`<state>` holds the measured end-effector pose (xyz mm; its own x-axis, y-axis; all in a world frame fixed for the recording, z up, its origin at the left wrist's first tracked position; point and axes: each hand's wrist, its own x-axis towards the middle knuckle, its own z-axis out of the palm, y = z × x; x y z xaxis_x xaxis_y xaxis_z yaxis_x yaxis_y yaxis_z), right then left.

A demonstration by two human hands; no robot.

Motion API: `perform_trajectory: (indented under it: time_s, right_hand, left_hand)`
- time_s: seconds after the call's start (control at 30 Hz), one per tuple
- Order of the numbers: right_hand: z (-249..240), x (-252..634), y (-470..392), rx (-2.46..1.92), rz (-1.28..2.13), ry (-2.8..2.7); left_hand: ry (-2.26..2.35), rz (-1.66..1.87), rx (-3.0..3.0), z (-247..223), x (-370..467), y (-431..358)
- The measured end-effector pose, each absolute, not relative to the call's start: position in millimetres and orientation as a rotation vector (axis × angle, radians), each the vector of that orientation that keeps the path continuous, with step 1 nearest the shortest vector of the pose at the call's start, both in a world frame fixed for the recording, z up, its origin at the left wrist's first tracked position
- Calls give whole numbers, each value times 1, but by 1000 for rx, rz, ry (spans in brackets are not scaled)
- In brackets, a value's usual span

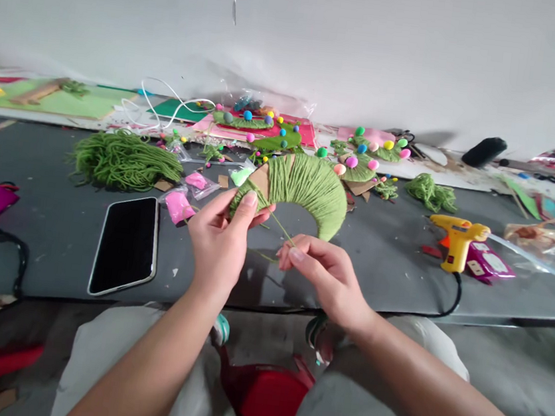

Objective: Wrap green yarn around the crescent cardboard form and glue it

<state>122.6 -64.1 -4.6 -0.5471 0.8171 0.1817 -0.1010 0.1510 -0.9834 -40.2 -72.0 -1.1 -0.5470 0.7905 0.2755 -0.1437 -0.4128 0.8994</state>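
Note:
My left hand grips the left end of a crescent-shaped cardboard piece, thumb on top and fingers behind. Green yarn covers most of the crescent, and bare brown cardboard shows in a gap near my left fingers. A single yarn strand runs taut from that end to my right hand. The strand is pinched between my right thumb and fingers, below the crescent's inner curve. Both hands hold their things above the front part of the grey table.
A phone lies left of my hands, with a green yarn bundle behind it. On the right are a yellow glue gun and its black cord. Pompom-decorated green pieces sit at the back, near a white cable.

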Motion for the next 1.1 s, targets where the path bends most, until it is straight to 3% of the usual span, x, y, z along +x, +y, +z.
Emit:
perform_trajectory:
  time_s: [0.2, 0.33, 0.5, 0.63, 0.87, 1.1]
  right_hand:
    - [34, 176, -57, -476, 1563, -2128]
    - [60, 202, -49, -522, 1016, -2325]
    - [75, 198, -42, -786, 253, -1890]
    - [86, 186, -23, -833, -38, -1654]
    - [108, 166, 1, -707, 7, -1629]
    - [81, 157, 21, -743, 120, -1766]
  left_hand:
    - [1351, 2106, 1074, 3, -67, -71]
    - [1475, 1980, 1253, 11, -78, -76]
    - [1422, 1978, 1231, 15, -71, -78]
    - [1265, 1969, 1206, 14, -65, -78]
    - [1022, 1408, 1190, 18, -71, -85]
    - [907, 904, 1364, 22, -67, -90]
